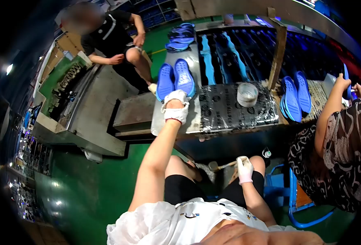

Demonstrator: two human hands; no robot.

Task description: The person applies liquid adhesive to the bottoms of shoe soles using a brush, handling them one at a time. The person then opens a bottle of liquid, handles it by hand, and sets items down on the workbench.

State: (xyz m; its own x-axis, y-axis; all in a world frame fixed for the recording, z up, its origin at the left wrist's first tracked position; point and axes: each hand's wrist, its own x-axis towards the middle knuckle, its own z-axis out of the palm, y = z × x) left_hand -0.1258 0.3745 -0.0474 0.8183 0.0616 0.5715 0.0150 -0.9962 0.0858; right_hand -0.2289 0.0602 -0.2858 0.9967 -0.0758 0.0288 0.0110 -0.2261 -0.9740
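Observation:
My left hand [174, 107], in a white glove, is stretched out over the metal-topped bench. Its fingers curl at the near end of a blue shoe sole [183, 75], partly hiding that end. A second blue sole [165, 81] lies close beside it on the left. My right hand [244, 169], also gloved in white, is above my right thigh. It is closed around the wooden handle of a brush [225, 165], whose head points left, low between my knees.
A clear tub [247, 94] stands on the black-wrapped bench top [219, 110]. More blue soles [180, 36] are stacked farther back, others [295, 96] at right. A wooden post [277, 55] rises beside a dark conveyor [256, 57]. One person sits across at left; another works at right.

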